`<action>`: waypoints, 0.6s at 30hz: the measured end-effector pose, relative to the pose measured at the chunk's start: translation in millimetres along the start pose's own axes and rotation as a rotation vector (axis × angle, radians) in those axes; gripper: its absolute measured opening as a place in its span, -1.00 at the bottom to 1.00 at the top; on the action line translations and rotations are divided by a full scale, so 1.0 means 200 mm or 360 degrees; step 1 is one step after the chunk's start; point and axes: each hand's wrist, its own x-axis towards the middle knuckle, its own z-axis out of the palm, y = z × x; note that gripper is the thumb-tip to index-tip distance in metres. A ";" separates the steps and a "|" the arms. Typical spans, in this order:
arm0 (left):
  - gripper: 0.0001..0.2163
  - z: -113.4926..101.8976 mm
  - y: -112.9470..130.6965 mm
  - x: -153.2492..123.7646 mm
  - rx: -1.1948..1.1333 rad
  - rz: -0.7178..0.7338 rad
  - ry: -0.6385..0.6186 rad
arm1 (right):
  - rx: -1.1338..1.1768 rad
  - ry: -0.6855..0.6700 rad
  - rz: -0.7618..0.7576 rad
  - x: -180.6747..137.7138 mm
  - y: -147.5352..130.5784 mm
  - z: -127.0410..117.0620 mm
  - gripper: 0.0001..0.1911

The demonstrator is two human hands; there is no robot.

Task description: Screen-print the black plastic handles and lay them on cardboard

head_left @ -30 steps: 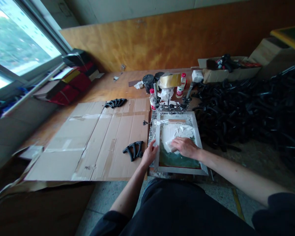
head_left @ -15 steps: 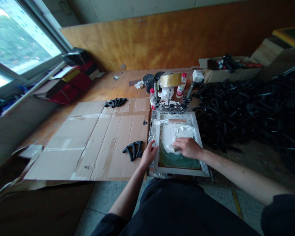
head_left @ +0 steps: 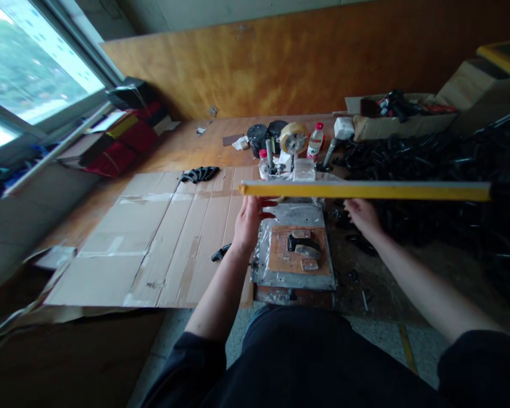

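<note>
A printing screen frame [head_left: 365, 191] is tilted up, so I see it edge-on as a long yellow bar. My left hand [head_left: 249, 218] is raised under its left end, fingers against the edge, holding it up. Beneath it lies a metal base [head_left: 280, 272] with a brown plate [head_left: 280, 255], and a black curved part [head_left: 301, 245] rests on the plate. My right hand [head_left: 361, 215] hovers right of the base, over the edge of a pile of black parts [head_left: 429, 215], fingers apart and holding nothing.
Flattened cardboard [head_left: 153, 238] covers the table on the left, with black parts at its far edge [head_left: 199, 174] and beside my left wrist [head_left: 221, 252]. Jars, bottles and a tape roll [head_left: 292, 137] stand behind the base. Boxes [head_left: 399, 122] sit at the back right.
The screen frame, flat before with my right hand wiping white paste across it, has swung up. My left hand rose with its edge, and my right hand left the screen and moved right.
</note>
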 end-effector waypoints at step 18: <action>-0.64 -0.63 -0.67 -0.52 0.0451 -0.1058 0.0685 | -0.0573 -0.0093 -0.0014 -0.44 0.09 0.07 -0.75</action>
